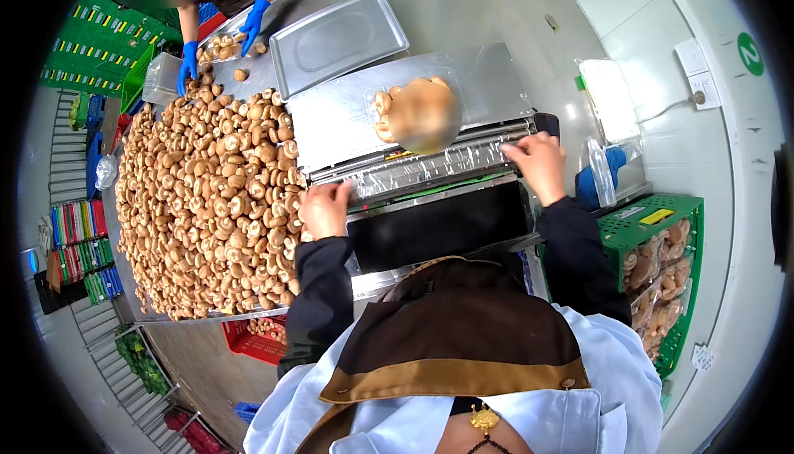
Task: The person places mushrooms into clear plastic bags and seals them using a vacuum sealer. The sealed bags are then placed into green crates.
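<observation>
Clear plastic film (426, 168) stretches across the front of a wrapping machine. My left hand (325, 209) pinches the film at its left end, thumb and fingers pressed together. At the other end, my right hand (542, 168) has its thumb and fingers closed on the film's edge. Just beyond the film, a pack of mushrooms (383, 107) sits on the machine's metal plate (331, 127); a blurred round patch hides much of it. Left of my left hand lies a big heap of brown mushrooms (215, 198), close to my fingers.
An aluminium tray (339, 40) lies behind the plate. Across the table, a co-worker's blue-gloved hands (188, 65) touch mushrooms. A green crate (653, 214) of packed mushrooms stands at my right, a red crate (252, 342) below the table's left edge. A wall socket (703, 90) has a cable.
</observation>
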`<state>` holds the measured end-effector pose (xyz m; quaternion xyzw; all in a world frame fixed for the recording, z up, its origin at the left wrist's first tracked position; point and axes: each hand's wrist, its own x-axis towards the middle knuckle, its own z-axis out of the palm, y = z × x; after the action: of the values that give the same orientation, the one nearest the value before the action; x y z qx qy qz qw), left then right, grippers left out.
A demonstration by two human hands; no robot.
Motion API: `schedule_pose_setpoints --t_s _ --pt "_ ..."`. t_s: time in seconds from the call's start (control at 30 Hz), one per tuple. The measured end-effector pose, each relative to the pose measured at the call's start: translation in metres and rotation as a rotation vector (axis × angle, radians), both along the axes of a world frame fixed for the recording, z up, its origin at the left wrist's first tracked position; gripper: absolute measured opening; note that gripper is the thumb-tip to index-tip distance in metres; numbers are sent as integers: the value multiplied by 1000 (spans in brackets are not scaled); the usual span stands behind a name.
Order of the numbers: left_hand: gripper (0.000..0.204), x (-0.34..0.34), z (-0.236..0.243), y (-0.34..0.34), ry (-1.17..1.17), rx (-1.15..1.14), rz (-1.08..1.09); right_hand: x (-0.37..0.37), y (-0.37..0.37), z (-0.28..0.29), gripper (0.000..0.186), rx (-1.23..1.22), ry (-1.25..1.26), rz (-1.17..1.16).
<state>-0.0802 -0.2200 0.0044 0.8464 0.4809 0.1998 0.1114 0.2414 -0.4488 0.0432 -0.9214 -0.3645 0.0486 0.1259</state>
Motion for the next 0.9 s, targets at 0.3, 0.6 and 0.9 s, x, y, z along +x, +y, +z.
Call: schedule_pose_setpoints --t_s 0.3,0.6,0.9 --pt "24 -2 19 24 -567 -1255 -252 11 0 -6 20 388 1048 289" --pt "18 100 136 87 -1477 -1244 -563 25 112 111 14 1293 1167 347" --pt "22 151 -8 106 -463 -691 -254 59 187 -24 30 358 702 390"
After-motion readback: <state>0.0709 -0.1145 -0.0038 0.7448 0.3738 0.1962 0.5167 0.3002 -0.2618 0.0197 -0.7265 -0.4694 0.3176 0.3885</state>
